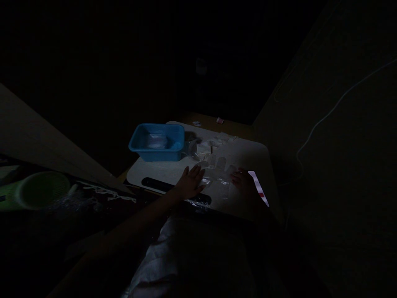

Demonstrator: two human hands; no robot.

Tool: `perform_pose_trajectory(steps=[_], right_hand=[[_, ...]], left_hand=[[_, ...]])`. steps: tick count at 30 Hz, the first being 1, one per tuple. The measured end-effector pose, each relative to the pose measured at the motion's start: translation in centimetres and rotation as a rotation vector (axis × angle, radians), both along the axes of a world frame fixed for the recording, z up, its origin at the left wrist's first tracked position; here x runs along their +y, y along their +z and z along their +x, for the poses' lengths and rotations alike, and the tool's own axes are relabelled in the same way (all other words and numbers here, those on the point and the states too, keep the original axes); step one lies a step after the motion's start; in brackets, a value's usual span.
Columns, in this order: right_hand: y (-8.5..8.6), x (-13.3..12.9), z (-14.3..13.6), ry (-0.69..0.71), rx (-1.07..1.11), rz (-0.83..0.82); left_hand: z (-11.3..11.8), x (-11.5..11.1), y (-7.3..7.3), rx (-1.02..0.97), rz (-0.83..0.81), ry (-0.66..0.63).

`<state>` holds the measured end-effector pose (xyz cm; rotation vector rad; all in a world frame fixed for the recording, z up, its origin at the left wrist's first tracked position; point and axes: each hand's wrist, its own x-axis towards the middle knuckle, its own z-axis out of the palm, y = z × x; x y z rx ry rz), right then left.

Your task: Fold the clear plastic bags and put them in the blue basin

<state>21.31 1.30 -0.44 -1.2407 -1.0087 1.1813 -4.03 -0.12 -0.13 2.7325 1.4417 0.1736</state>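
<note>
Several small clear plastic packets (223, 181) lie on a white table (251, 155) in dim light. My left hand (190, 182) rests flat with its fingers spread, at the left edge of the packets. On their right side is my right hand (243, 180), in deep shadow; its fingers reach toward the packets, and whether they grip anything is too dark to tell. A lit phone screen (259, 188) shows just beside my right hand. Behind the packets lie crumpled pale wrappers (204, 147).
A blue basin (159, 155) with clear plastic inside stands at the table's back left. A long dark bar (158, 185) lies along the front edge. Left of the table is a green basket (21, 194). A white cable (322, 120) hangs on the right.
</note>
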Motion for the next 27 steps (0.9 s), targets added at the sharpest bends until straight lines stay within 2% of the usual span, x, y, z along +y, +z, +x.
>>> perform_pose_trajectory(steps=[4, 7, 11, 15, 22, 27], right_hand=[[0.2, 0.4, -0.6, -0.066, -0.224, -0.019], [-0.4, 0.5, -1.0, -0.095, -0.411, 0.092], [-1.2, -0.2, -1.9, -0.091, -0.665, 0.341], [-0.9, -1.4, -3.0, -0.057, -0.874, 0.398], [-0.9, -2.3, -4.2, 0.036, -0.933, 0.403], [-1.2, -2.4, -4.5, 0.061, -0.973, 0.459]], left_hand=[[0.0, -0.2, 0.3, -0.012, -0.003, 0.006], [0.1, -0.1, 0.8, -0.045, 0.005, 0.018], [0.5, 0.6, 1.7, -0.070, 0.021, 0.010], [0.9, 1.4, 1.6, -0.054, 0.020, -0.051], [0.9, 1.6, 0.1, -0.053, 0.075, -0.077], [0.9, 1.4, 0.0, -0.058, 0.089, -0.033]])
